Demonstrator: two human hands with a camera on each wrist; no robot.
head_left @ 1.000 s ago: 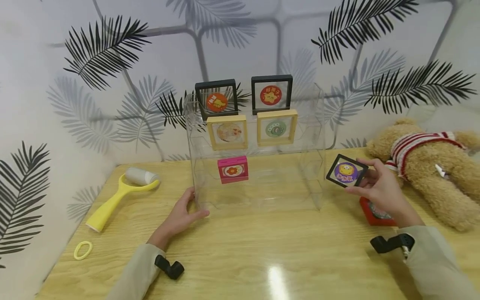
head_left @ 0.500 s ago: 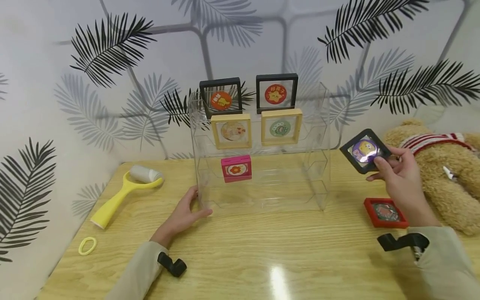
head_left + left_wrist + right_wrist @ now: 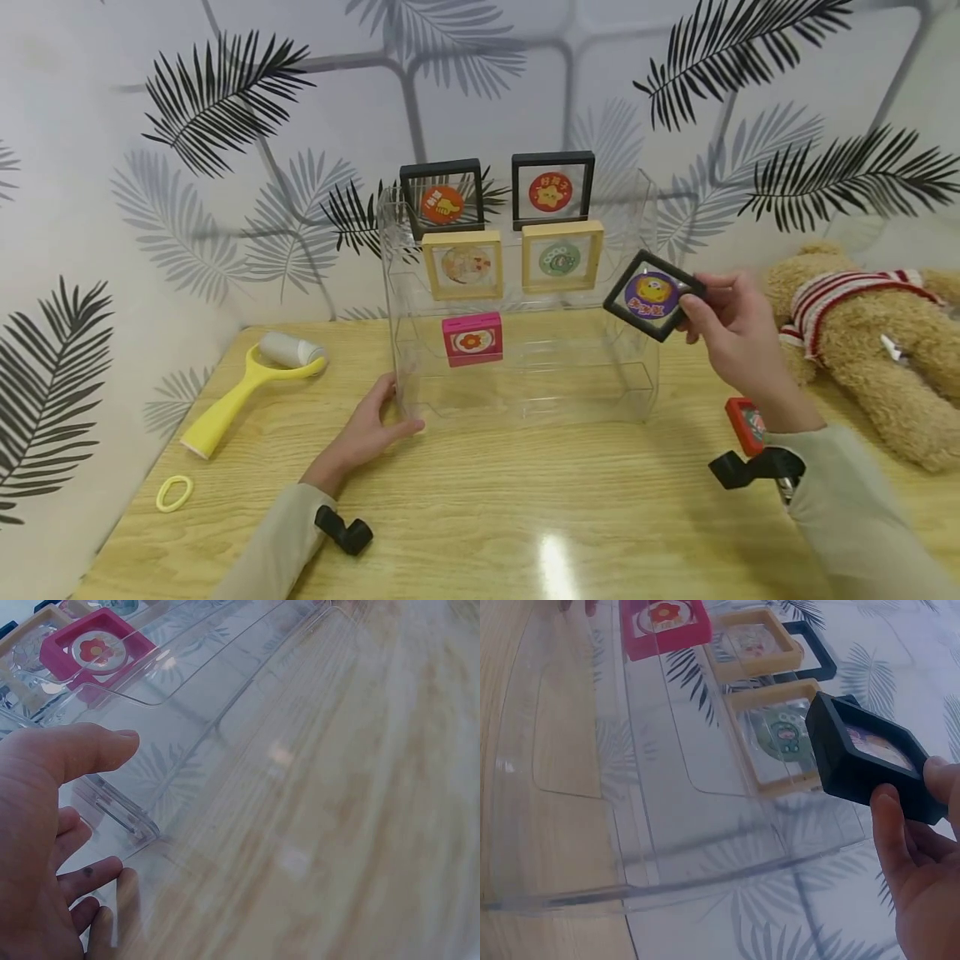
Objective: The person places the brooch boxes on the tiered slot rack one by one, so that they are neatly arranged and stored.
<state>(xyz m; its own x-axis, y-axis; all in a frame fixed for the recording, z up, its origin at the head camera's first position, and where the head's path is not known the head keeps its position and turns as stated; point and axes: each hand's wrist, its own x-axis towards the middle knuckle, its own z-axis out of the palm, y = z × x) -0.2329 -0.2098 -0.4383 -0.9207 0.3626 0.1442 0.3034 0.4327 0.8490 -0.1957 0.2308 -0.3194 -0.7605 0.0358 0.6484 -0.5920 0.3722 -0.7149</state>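
My right hand (image 3: 738, 333) holds a black square display frame (image 3: 647, 293) by its right side, thumb in front. The frame, tilted onto a corner, shows a purple round picture and overlaps the right end of a clear tiered display stand (image 3: 570, 400). At the stand's lower left corner, my left hand (image 3: 367, 429) grips the side, thumb in front and fingers partly hidden. On the stand's tiers are a pink frame (image 3: 472, 339), cream frames (image 3: 562, 257) in the middle, and black frames (image 3: 552, 192) at the top. In the right wrist view, the held frame (image 3: 870, 757) is near a cream one.
A red frame (image 3: 744, 425), partly covered by the right forearm, lies on the wooden table (image 3: 465, 517). Behind it is a teddy bear (image 3: 862, 325). At left lie a yellow-handled roller (image 3: 247, 387) and a yellow ring (image 3: 174, 493). A leaf-patterned backdrop (image 3: 300, 108) stands behind.
The black frame in my right hand was raised and moved right, then came back left toward the stand's right end. My left hand stays at the stand's corner.
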